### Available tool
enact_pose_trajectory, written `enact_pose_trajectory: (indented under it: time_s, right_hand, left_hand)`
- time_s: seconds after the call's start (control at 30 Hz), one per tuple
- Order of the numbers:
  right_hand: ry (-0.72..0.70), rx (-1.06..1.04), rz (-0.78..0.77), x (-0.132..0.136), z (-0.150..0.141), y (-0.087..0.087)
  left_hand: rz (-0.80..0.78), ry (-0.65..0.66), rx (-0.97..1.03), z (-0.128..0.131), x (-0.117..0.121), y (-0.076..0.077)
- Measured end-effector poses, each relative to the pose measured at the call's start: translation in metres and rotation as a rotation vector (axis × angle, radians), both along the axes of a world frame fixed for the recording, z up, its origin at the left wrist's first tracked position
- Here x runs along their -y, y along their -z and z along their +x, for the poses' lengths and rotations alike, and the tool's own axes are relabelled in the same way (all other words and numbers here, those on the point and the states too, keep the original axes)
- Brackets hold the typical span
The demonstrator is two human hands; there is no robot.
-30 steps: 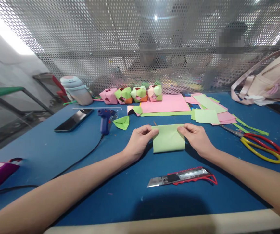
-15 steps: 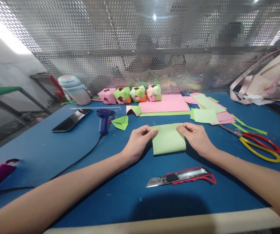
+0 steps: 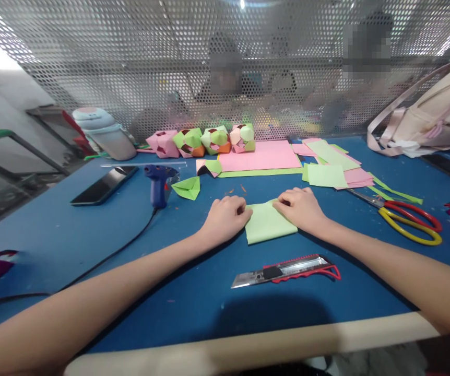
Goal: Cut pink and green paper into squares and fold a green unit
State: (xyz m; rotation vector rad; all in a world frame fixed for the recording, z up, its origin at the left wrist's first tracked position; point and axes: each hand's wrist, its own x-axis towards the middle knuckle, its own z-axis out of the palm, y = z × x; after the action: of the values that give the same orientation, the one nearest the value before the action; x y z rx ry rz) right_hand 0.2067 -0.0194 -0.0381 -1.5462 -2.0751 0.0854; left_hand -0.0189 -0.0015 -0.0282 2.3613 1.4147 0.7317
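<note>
A light green sheet of paper, bent over on itself with the fold toward me, rests on the blue table. My left hand has curled fingers and grips its far left corner. At the far right edge, my right hand pinches the paper between thumb and fingers. The undersides of both hands are hidden. On the near side of the paper lies a utility knife with its blade out and a red handle. A folded green paper piece sits beyond my left hand.
A blue glue gun stands left, its cord trailing toward me, beside a phone. Behind are folded paper balls, a pink sheet and loose green paper. Scissors lie right; a bag stands beyond.
Both hands have lowered the paper's held far edge onto the table, and the bent sheet now lies flatter. My fingers have curled closer in. The whole view has shifted slightly.
</note>
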Motion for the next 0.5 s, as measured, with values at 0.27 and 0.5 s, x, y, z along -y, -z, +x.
enact_pose_trajectory:
  time_s: [0.27,0.5]
  right_hand:
    - [0.014,0.107,0.052,0.000,0.001,0.003]
    - [-0.044,0.196,0.179,0.003,0.003,0.001]
  left_hand:
    - [0.201,0.026,-0.155,-0.005,0.003,0.001]
    - [0.357,0.589,-0.207,-0.002,-0.008,0.004]
